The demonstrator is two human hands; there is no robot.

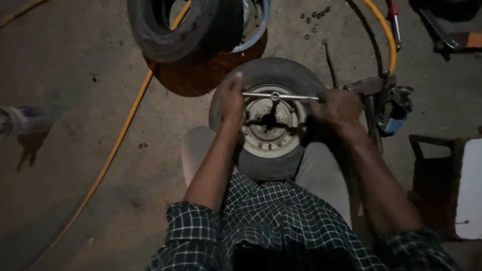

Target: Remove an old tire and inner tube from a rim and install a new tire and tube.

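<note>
A small wheel with a black tyre [268, 70] and a pale metal rim [271, 138] lies flat between my knees on the floor. A metal cross wrench [275, 96] stands on the rim's far side, its top bar level. My left hand [232, 98] grips the bar's left end. My right hand [337, 107] grips the bar's right end. Both arms wear rolled checked sleeves.
A second tyre with rim [193, 25] stands at the top. A yellow hose [118, 143] runs across the floor on the left and another loop [386, 35] at the top right. Loose nuts [314, 17] lie beyond. A tool [381, 100] sits right, a white object [469, 188] far right.
</note>
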